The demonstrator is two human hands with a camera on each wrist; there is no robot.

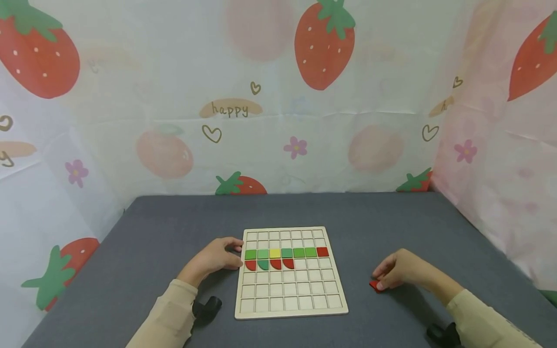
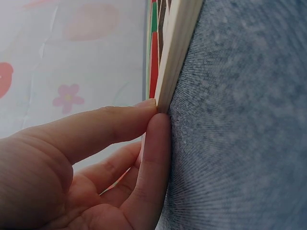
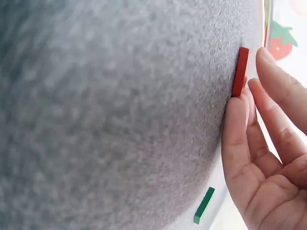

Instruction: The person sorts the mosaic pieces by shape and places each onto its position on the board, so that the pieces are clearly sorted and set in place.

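A pale wooden grid board (image 1: 302,311) lies flat on the dark grey table. One row holds square tiles in greens, yellow and red; below its left part sit several quarter-circle tiles in red and green. My left hand (image 1: 214,260) is at the board's left edge; in the left wrist view its thumb and a finger (image 2: 156,143) pinch that rim. Right of the board, my right hand (image 1: 402,269) touches a small red tile (image 1: 374,286) on the table. In the right wrist view, fingertips meet the red tile's near end, while the thumb stands off from it.
A green tile (image 3: 204,206) lies on the table near the right hand in the right wrist view. Grey cloth (image 1: 174,217) covers the table. Strawberry-printed curtains (image 1: 283,159) hang behind it and at both sides.
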